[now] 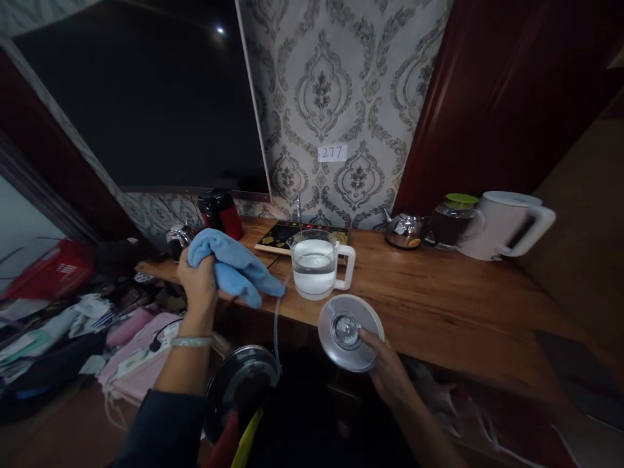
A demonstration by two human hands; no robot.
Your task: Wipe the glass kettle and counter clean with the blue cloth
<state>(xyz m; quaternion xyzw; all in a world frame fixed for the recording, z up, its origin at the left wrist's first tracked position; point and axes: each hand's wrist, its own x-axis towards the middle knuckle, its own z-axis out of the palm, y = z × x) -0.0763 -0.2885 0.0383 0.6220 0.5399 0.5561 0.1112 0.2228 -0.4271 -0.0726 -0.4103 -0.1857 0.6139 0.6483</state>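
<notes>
Along the back edge of the desk (463, 312), toward its right end, a small steel kettle (405, 231), a green-lidded glass jug (444, 224) and a white pitcher (497, 224) are lined up. Near the left end, a red-and-black appliance (231, 218) is placed; right of it, a flower-patterned black panel (275, 237) is set by the back edge. A dark flat sheet (572, 367) is laid toward the right front corner. Above the back edge, patterned wallpaper (322, 91) is seen, with a paper marked "277" (332, 153) stuck on and a dark screen (146, 97) mounted at left.
</notes>
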